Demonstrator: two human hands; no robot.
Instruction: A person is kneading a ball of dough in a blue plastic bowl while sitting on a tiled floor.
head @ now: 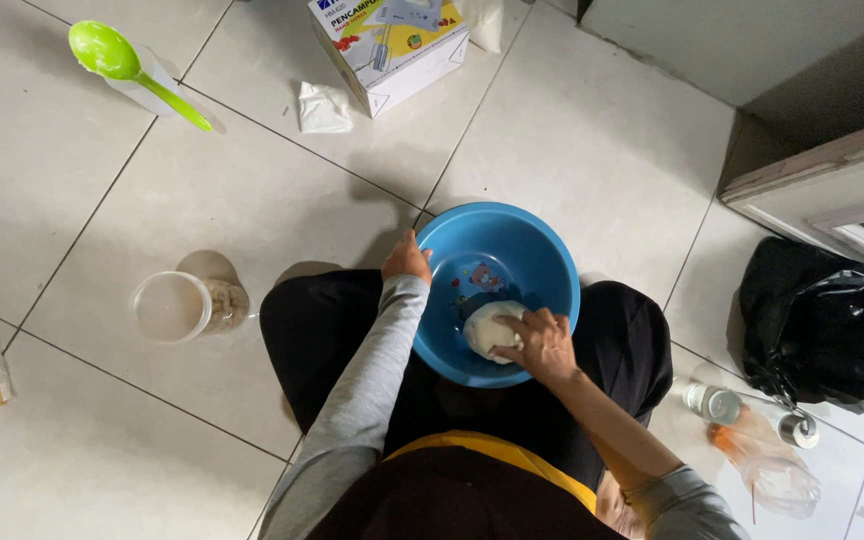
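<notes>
A blue plastic bowl (512,240) sits on the tiled floor between my knees. Inside it lies a pale lump of dough (487,325). My right hand (544,345) presses on the dough from the right, fingers curled over it. My left hand (407,260) grips the bowl's left rim, the grey sleeve running back toward me.
A clear plastic jar (184,305) stands to the left. A green spoon (122,65) rests on a cup at upper left. A cardboard box (392,45) and a white packet (324,107) lie ahead. A black bag (822,325), a plastic bottle (762,455) and a small jar (712,402) are on the right.
</notes>
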